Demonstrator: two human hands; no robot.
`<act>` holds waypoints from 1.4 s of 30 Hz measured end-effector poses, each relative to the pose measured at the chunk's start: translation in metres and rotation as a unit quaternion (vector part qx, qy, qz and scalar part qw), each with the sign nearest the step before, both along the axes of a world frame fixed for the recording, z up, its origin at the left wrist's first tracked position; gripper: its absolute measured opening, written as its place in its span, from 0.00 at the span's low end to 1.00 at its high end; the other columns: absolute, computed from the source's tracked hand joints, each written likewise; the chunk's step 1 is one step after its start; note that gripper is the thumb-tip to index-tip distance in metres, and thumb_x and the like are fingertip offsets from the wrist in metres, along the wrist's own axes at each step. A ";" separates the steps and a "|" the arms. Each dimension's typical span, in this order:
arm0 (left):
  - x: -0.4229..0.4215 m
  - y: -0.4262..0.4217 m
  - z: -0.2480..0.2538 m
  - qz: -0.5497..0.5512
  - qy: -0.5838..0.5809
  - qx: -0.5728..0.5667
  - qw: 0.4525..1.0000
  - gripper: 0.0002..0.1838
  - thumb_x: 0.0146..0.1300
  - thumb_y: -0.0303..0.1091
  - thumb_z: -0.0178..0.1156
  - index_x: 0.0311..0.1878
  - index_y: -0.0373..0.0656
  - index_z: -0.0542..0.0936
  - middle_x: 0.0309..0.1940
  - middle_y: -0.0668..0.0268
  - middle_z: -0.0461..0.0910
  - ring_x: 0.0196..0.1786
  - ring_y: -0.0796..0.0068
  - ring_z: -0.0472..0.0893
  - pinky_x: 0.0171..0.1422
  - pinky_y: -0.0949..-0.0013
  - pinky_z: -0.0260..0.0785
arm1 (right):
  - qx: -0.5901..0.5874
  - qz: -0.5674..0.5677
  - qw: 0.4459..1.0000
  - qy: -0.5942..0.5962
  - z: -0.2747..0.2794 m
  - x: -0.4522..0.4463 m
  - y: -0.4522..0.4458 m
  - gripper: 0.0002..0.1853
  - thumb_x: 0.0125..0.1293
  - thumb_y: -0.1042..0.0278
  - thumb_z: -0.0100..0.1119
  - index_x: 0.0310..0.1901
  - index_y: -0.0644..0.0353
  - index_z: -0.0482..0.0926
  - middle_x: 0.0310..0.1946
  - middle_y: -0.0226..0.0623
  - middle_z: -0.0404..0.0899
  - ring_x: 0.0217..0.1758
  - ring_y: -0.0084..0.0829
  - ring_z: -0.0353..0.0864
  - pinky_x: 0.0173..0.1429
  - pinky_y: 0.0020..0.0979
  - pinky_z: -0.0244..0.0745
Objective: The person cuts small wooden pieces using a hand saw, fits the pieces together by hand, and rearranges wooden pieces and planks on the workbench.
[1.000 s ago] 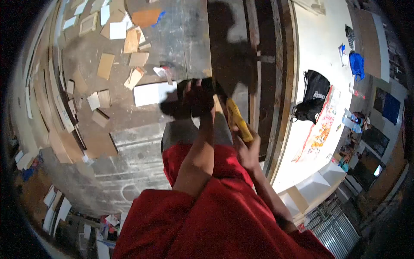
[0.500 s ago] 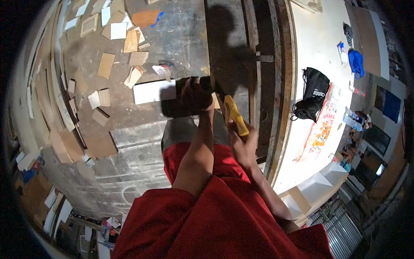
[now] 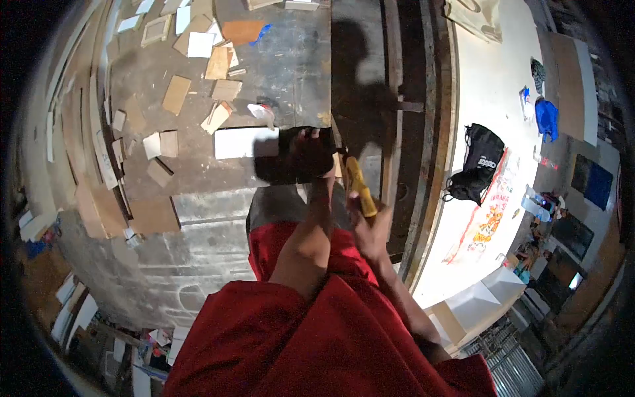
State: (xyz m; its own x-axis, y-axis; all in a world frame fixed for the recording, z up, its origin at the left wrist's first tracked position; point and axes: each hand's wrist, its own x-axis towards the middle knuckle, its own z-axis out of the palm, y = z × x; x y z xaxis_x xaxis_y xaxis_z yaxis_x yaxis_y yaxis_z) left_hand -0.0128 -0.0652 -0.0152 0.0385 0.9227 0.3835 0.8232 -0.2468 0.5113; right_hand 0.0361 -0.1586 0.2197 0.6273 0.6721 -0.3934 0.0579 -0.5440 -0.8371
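A white board (image 3: 233,143) lies across the table's edge just in front of me, its right part in deep shadow. My left hand (image 3: 313,153) is on that shaded part, fingers curled onto the board, their outline dark. My right hand (image 3: 370,228) is wrapped round the yellow handle of a hand saw (image 3: 358,182), just right of the board's end. The saw's blade is mostly lost in the shadow.
Wood offcuts (image 3: 176,94) and a white and red item (image 3: 262,112) lie on the dark tabletop (image 3: 291,73). A dark gap runs beside long wooden beams (image 3: 433,132) on the right. Beyond them, a white panel (image 3: 430,264) carries a black drawstring bag (image 3: 481,155).
My right hand and the yellow saw handle have shifted slightly down relative to the board. My left hand stays on the board. The whole view has shifted a little.
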 end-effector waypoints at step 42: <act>0.004 0.018 0.017 -0.006 -0.059 0.012 0.998 0.13 0.61 0.33 0.61 0.49 0.48 0.85 0.51 0.57 0.85 0.53 0.46 0.83 0.59 0.43 0.73 | -0.051 -0.045 0.997 -0.025 -0.054 0.018 -0.009 0.17 0.75 0.58 0.65 0.40 0.68 0.82 0.25 0.24 0.76 0.27 0.15 0.71 0.29 0.24 0.64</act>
State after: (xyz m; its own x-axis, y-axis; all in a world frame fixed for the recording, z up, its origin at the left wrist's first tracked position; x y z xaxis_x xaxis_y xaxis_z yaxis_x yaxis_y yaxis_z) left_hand -0.0084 -0.0473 0.0018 0.0035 0.9130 0.4080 0.7545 -0.2702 0.5981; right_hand 0.0541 -0.1680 0.1659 0.7039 0.5697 -0.4242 0.0449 -0.6318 -0.7739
